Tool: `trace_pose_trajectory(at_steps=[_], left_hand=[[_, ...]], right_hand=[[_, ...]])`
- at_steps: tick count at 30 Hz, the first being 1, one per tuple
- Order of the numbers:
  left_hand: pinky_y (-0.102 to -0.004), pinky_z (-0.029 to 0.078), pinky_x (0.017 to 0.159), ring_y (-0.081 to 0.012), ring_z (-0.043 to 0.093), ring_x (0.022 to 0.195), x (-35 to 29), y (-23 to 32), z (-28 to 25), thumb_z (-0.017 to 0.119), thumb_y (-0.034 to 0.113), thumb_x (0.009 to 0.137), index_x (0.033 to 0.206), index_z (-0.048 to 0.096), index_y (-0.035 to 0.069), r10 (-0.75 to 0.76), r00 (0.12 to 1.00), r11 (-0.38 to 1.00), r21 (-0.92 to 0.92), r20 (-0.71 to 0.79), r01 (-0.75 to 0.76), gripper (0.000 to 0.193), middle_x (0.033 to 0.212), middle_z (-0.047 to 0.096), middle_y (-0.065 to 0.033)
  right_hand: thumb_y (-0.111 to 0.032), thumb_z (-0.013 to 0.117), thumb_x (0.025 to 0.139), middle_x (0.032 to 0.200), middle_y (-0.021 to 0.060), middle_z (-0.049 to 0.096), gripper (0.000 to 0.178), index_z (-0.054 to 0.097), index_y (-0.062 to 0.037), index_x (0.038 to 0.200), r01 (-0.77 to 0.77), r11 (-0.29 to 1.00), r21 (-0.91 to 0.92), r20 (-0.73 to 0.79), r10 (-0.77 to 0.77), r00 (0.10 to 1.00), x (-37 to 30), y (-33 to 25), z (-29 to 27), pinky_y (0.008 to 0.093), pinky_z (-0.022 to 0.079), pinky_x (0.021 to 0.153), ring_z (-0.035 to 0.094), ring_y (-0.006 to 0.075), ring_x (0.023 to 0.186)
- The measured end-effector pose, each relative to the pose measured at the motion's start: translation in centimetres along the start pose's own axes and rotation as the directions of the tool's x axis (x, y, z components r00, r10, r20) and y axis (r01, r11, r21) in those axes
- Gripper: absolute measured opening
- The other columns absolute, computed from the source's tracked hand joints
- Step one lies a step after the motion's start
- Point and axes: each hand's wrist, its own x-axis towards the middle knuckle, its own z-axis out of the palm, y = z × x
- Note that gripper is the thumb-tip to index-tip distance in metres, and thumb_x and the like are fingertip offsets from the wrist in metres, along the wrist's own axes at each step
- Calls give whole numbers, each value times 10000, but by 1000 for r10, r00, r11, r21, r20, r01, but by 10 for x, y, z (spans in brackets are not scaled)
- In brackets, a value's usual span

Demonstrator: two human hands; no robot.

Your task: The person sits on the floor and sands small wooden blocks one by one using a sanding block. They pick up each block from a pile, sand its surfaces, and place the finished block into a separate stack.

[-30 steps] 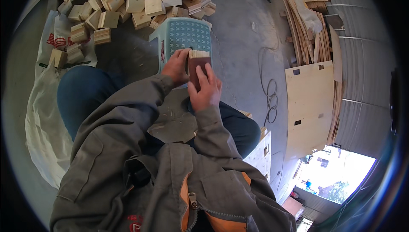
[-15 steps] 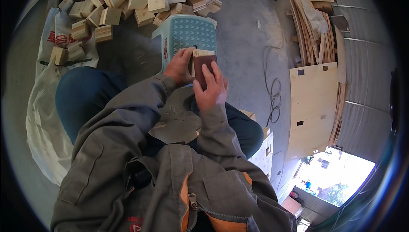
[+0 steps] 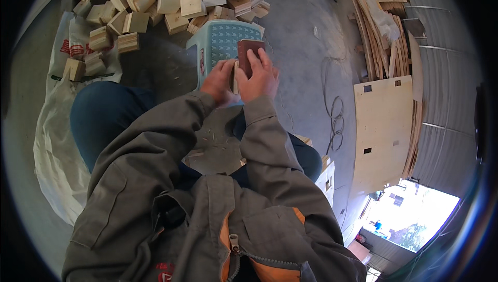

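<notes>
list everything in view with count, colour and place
stool: 1, light blue, upper centre
brown block: 1, reddish, over the stool
pale block: 1, cream, beside the brown block
wooden blocks: many, pale, upper left
sack: 1, white with red print, left
wood strips: several, brown, upper right
plywood sheet: 1, tan, right
cable: 1, dark, right of centre
floor: 1, grey, beneath
wall: 1, grey, far right
opening: 1, bright white, lower right
jacket: 1, grey, bottom
trousers: 1 pair, blue, mid-picture
left grip: 1, bare, on pale block
right grip: 1, bare, on brown block
</notes>
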Motion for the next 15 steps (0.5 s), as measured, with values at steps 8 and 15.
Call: trace_pose_trajectory(at_steps=[8,15], left_hand=[[-470,504,1126,-432,565,1342,6,6,0,988,318,670,1489,474,84,-9,1000,1000,4,1,9,995,1428,550,-217],[-468,496,1135,-439,566,1338,4,2,0,974,311,680,1509,470,69,5,1000,1000,12,9,-5,1000,1428,549,-229]], right_hand=[[-225,851,797,1604,109,520,656,689,-182,1431,87,995,51,9,-87,996,-124,8,-42,509,467,1092,567,380,1259],[-191,858,782,1576,143,542,659,687,-158,1418,117,991,70,-23,-116,993,-129,9,-47,498,471,1071,588,373,1228]])
